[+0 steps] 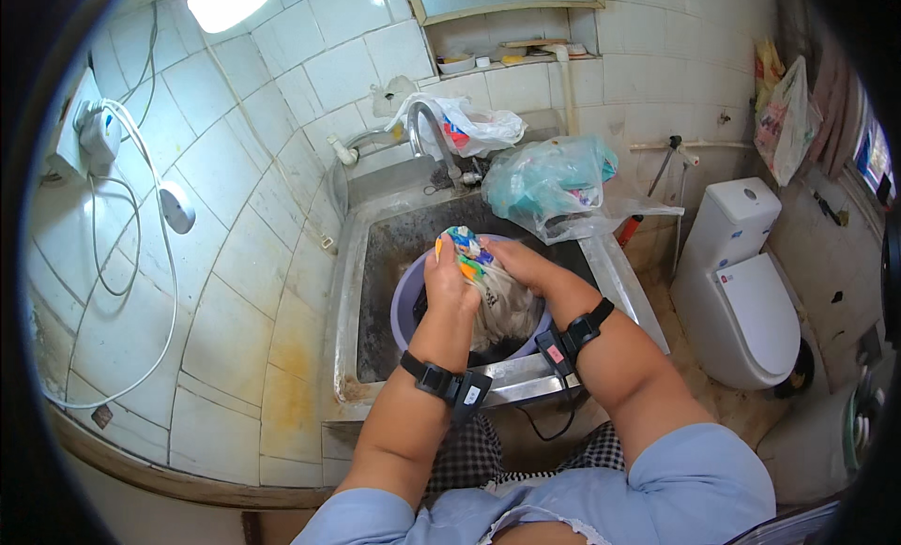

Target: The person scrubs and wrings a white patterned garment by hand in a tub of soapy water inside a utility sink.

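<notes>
A cream cloth garment (496,306) with a bright multicoloured print is bunched up between both hands. My left hand (450,274) grips its printed part from the left. On the other side, my right hand (517,263) holds the bunched cloth, with some fingers hidden by it. The lower folds hang into a round lilac plastic basin (402,309). That basin stands inside a stained metal sink (376,263), and its inside is mostly hidden by the cloth and my forearms.
A curved metal faucet (433,126) rises behind the basin. Plastic bags lie at the back, one teal and clear (549,179) on the sink's right rim, one white (479,126) by the faucet. A toilet (750,292) stands at right; a white cable (169,263) hangs on the left wall.
</notes>
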Motion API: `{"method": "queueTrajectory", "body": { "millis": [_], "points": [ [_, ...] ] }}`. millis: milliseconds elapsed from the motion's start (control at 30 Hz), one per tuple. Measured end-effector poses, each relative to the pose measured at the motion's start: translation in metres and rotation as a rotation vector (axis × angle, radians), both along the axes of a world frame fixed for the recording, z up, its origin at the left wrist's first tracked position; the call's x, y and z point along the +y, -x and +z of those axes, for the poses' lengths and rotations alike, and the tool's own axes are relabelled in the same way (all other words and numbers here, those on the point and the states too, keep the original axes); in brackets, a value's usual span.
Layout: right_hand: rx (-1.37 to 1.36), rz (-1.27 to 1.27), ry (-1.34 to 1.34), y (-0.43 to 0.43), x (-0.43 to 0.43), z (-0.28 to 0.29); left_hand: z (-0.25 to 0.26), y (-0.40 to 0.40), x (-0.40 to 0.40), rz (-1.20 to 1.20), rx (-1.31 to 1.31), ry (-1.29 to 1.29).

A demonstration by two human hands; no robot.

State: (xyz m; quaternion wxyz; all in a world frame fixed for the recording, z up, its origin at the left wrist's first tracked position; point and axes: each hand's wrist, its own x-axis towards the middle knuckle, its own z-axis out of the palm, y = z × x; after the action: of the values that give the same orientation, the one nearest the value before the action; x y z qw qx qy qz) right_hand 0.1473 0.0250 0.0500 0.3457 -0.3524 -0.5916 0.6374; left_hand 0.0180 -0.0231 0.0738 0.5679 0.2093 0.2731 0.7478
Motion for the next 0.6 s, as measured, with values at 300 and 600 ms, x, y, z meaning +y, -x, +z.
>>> {"method": "queueTrajectory", "body": {
  "millis": [300,600],
  "points": [
    [-0.379,-0.140,-0.623,0.024,-0.046,0.035,-0.078,0.033,0.034,0.055,0.129,0.120],
    [-0.397,-0.346,-0.617,0.013,-0.025,0.022,-0.028,-0.015,-0.001,-0.303,-0.078,0.440]
  ]
}}
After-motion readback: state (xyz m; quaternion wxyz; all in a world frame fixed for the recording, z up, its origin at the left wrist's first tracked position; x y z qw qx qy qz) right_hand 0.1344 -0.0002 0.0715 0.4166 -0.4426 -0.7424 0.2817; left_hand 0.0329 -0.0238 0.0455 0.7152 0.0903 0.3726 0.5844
